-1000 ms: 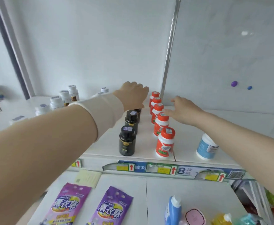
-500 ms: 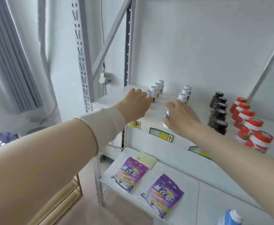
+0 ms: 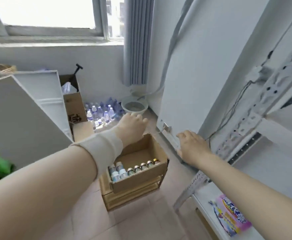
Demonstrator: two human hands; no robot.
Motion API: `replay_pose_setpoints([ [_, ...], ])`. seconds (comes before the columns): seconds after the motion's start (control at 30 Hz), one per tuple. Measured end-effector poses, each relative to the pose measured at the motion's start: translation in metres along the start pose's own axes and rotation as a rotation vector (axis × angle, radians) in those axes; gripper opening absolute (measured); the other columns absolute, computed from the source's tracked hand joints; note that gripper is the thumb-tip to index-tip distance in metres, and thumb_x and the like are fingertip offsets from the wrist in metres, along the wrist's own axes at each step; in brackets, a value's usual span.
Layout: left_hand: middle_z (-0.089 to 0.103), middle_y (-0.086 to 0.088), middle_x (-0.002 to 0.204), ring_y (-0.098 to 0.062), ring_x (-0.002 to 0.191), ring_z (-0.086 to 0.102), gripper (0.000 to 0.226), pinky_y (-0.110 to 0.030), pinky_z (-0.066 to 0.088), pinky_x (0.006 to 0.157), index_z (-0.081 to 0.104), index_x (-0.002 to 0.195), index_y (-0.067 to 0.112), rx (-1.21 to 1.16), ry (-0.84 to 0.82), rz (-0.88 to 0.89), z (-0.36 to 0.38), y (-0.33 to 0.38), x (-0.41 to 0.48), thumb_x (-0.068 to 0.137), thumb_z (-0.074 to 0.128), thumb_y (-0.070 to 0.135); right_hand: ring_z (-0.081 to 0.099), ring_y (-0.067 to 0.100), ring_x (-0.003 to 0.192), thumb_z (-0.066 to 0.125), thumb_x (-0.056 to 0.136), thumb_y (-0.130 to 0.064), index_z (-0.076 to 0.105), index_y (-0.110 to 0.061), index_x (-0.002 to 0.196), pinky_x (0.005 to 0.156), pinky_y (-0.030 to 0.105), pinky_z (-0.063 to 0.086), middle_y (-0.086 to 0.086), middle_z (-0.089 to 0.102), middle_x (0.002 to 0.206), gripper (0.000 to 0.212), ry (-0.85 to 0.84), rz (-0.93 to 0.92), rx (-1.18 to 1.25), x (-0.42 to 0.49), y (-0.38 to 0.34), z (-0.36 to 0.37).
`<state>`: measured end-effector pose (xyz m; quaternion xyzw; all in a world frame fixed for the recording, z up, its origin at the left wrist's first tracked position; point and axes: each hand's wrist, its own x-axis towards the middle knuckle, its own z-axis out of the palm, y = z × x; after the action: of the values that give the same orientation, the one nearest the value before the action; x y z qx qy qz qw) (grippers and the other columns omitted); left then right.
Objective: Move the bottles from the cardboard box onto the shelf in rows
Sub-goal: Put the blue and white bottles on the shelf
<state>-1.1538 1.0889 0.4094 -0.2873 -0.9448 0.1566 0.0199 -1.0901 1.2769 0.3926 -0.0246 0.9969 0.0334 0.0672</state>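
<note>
An open cardboard box [image 3: 141, 177] stands on a wooden crate on the floor. Along its near wall stands a row of small bottles [image 3: 140, 166] with pale and gold caps, and white bottles [image 3: 117, 170] sit at its left end. My left hand [image 3: 133, 129], with a white wrap on the wrist, hovers above the box's far edge, fingers relaxed and empty. My right hand [image 3: 192, 146] hangs to the right of the box, fingers loosely spread, holding nothing. The white metal shelf [image 3: 209, 203] reaches in from the right; its upper level with the placed bottles is out of view.
A purple packet [image 3: 231, 215] lies on the low shelf at the bottom right. Water bottles [image 3: 102, 111] and a basin [image 3: 134, 106] sit on the floor under the window. A tall cardboard box [image 3: 74, 103] and a white board [image 3: 20, 118] stand to the left.
My view has swung left and down from the shelf to the cardboard box on the floor. Both hands have left the shelf and now hang empty over and beside the box.
</note>
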Motion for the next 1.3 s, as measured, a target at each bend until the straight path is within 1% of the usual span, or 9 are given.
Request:
replay_pose_setpoints([
  [0.23, 0.051, -0.011, 0.13, -0.028, 0.12, 0.049, 0.046, -0.036, 0.041, 0.094, 0.042, 0.13, 0.009, -0.168, -0.262, -0.125, 0.141, -0.056, 0.045, 0.093, 0.051, 0.034, 0.037, 0.025, 0.13, 0.042, 0.095, -0.036, 0.035, -0.011, 0.137, 0.106, 0.035, 0.035, 0.009, 0.042, 0.139, 0.049, -0.208, -0.165, 0.04, 0.129, -0.051, 0.094],
  [0.4, 0.054, -0.011, 0.124, -0.029, 0.113, 0.052, 0.033, -0.035, 0.041, 0.09, 0.045, 0.126, 0.009, -0.288, -0.468, -0.193, 0.244, -0.056, 0.088, 0.095, 0.043, 0.022, 0.038, 0.026, 0.129, 0.043, 0.095, -0.037, 0.032, -0.012, 0.14, 0.104, 0.035, 0.036, 0.009, 0.042, 0.139, 0.052, -0.43, -0.255, 0.118, 0.218, -0.067, 0.182],
  [0.63, 0.053, -0.012, 0.126, -0.03, 0.116, 0.05, 0.033, -0.035, 0.041, 0.092, 0.044, 0.125, 0.008, -0.501, -0.785, -0.307, 0.37, -0.034, 0.115, 0.094, 0.043, 0.016, 0.04, 0.028, 0.128, 0.045, 0.094, -0.043, 0.035, -0.009, 0.137, 0.105, 0.035, 0.032, 0.011, 0.044, 0.137, 0.056, -0.753, -0.316, 0.116, 0.279, -0.083, 0.304],
  [0.73, 0.052, -0.011, 0.125, -0.028, 0.115, 0.05, 0.032, -0.033, 0.041, 0.091, 0.043, 0.125, 0.009, -0.567, -0.835, -0.332, 0.418, -0.024, 0.127, 0.094, 0.047, 0.017, 0.034, 0.026, 0.133, 0.049, 0.091, -0.047, 0.033, -0.009, 0.14, 0.109, 0.033, 0.028, 0.01, 0.04, 0.141, 0.064, -0.8, -0.359, 0.148, 0.303, -0.099, 0.351],
  [0.8, 0.05, -0.012, 0.126, -0.028, 0.117, 0.048, 0.038, -0.033, 0.04, 0.093, 0.041, 0.127, 0.008, -0.594, -0.854, -0.346, 0.447, -0.022, 0.135, 0.092, 0.052, 0.016, 0.029, 0.027, 0.137, 0.052, 0.088, -0.05, 0.032, -0.008, 0.14, 0.113, 0.032, 0.022, 0.011, 0.038, 0.142, 0.07, -0.778, -0.425, 0.148, 0.317, -0.112, 0.376],
  [0.87, 0.048, -0.014, 0.127, -0.029, 0.118, 0.047, 0.044, -0.034, 0.04, 0.095, 0.039, 0.128, 0.006, -0.598, -0.922, -0.317, 0.478, -0.02, 0.143, 0.089, 0.056, 0.015, 0.019, 0.027, 0.142, 0.054, 0.084, -0.054, 0.03, -0.01, 0.141, 0.115, 0.033, 0.018, 0.01, 0.037, 0.144, 0.076, -0.775, -0.481, 0.141, 0.332, -0.124, 0.405],
  [0.93, 0.048, -0.016, 0.129, -0.031, 0.119, 0.048, 0.045, -0.035, 0.041, 0.095, 0.038, 0.129, 0.004, -0.589, -1.001, -0.272, 0.504, -0.019, 0.15, 0.089, 0.056, 0.014, 0.015, 0.028, 0.144, 0.056, 0.081, -0.057, 0.031, -0.011, 0.141, 0.114, 0.035, 0.019, 0.009, 0.037, 0.145, 0.08, -0.801, -0.5, 0.165, 0.345, -0.134, 0.428],
  [1.13, 0.049, -0.014, 0.129, -0.03, 0.114, 0.055, 0.058, -0.036, 0.048, 0.091, 0.043, 0.131, 0.006, -0.688, -1.26, -0.204, 0.543, -0.019, 0.165, 0.083, 0.069, 0.027, 0.037, 0.029, 0.127, 0.064, 0.075, -0.057, 0.03, -0.014, 0.141, 0.101, 0.035, 0.033, 0.01, 0.047, 0.137, 0.086, -0.988, -0.487, 0.273, 0.357, -0.146, 0.462],
  [1.3, 0.052, -0.013, 0.123, -0.028, 0.108, 0.057, 0.062, -0.033, 0.048, 0.085, 0.049, 0.126, 0.006, -0.758, -1.256, -0.257, 0.544, -0.029, 0.172, 0.077, 0.074, 0.036, 0.037, 0.029, 0.124, 0.072, 0.074, -0.045, 0.035, -0.015, 0.137, 0.096, 0.035, 0.036, 0.011, 0.053, 0.13, 0.079, -0.998, -0.41, 0.345, 0.359, -0.149, 0.467],
])
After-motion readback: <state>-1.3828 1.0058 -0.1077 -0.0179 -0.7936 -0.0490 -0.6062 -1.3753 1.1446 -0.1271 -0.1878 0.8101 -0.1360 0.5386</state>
